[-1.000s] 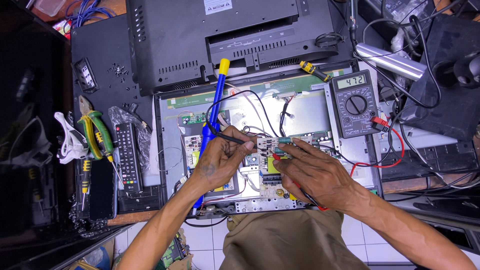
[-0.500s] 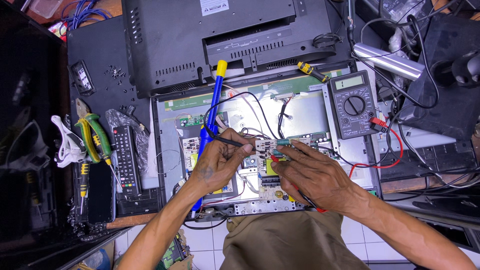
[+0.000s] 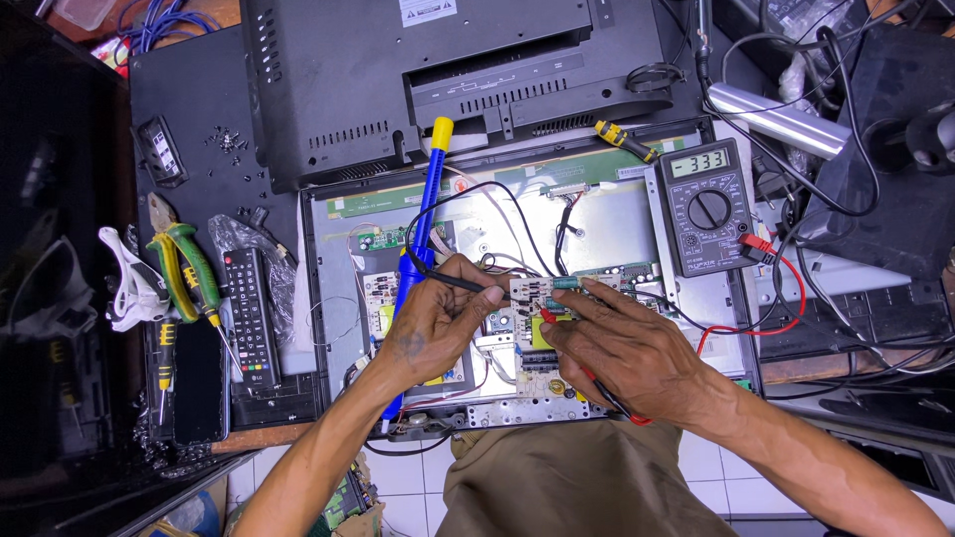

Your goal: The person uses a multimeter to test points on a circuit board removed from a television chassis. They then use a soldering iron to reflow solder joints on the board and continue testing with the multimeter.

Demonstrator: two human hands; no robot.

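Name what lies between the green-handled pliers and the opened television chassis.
In the head view, a black remote control lies between the green-handled pliers and the opened television chassis.

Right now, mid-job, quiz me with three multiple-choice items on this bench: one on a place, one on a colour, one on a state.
1. Where is the multimeter?
A. right of the circuit board
B. on the remote
C. under the pliers

2. What colour is the probe in the right hand?
A. green
B. red
C. white

3. What is the left hand doing?
A. lying flat and empty
B. lifting the remote
C. pinching a black probe

Answers:
1 A, it sits on the panel's right edge.
2 B, red shows beneath the palm.
3 C, the fingers grip it, tip at the board.
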